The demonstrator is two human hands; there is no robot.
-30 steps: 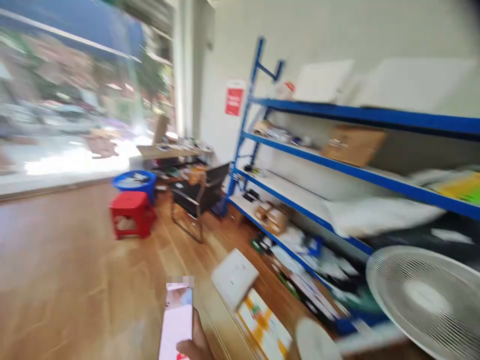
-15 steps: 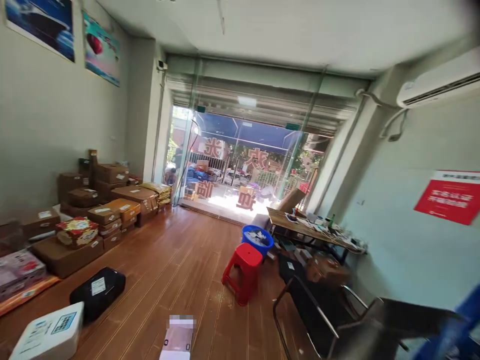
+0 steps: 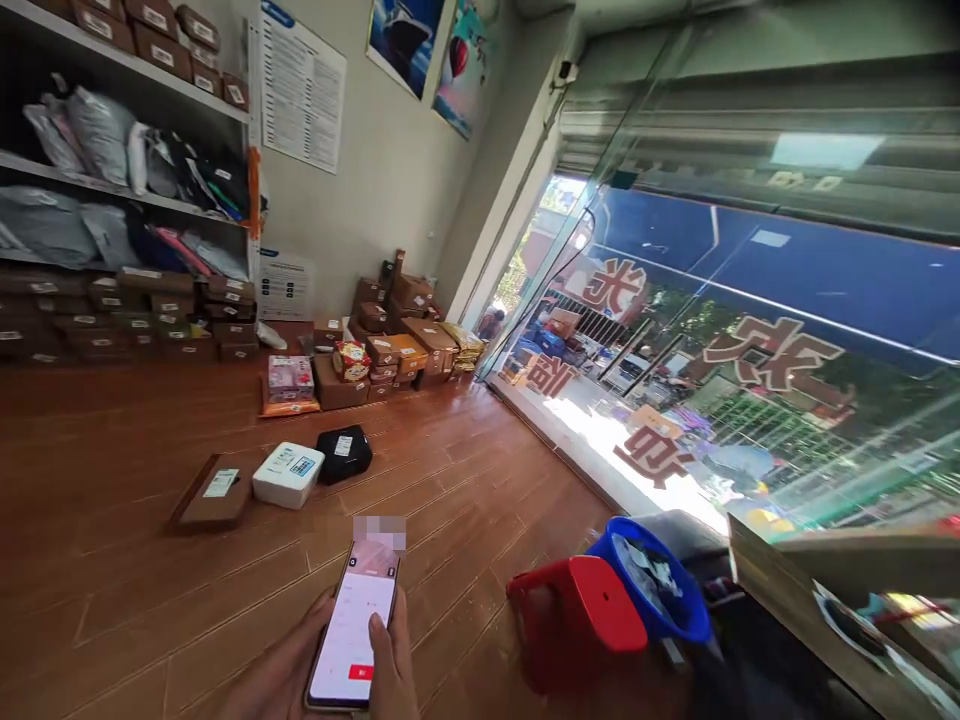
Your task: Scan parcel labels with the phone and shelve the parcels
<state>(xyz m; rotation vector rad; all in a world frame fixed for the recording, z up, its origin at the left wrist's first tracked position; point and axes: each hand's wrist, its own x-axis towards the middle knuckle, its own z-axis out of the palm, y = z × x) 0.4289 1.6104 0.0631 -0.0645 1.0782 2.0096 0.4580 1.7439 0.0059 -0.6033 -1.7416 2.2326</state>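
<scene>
A smartphone (image 3: 351,625) with a lit, mostly white screen and a red button near its bottom is held upright at the lower middle of the view. My left hand (image 3: 289,655) wraps round its left edge and lower back. On the other side, my right hand (image 3: 396,660) grips the right edge, its thumb resting over the screen. Beyond the phone, on the wooden floor, lie a flat brown box (image 3: 214,492), a white package (image 3: 289,474) and a black package (image 3: 345,453), each with a label.
Shelves (image 3: 142,180) of parcels stand at the left. Stacked cartons (image 3: 412,345) line the wall below posters. A red stool (image 3: 574,620) and a blue bin (image 3: 656,580) with waste are at the right, beside a table (image 3: 795,610). Behind is a glass front (image 3: 675,350).
The view has swung left and moved closer to the bin and stool. The shelves have come into view. The phone has risen further into the picture, and both hands now show on it.
</scene>
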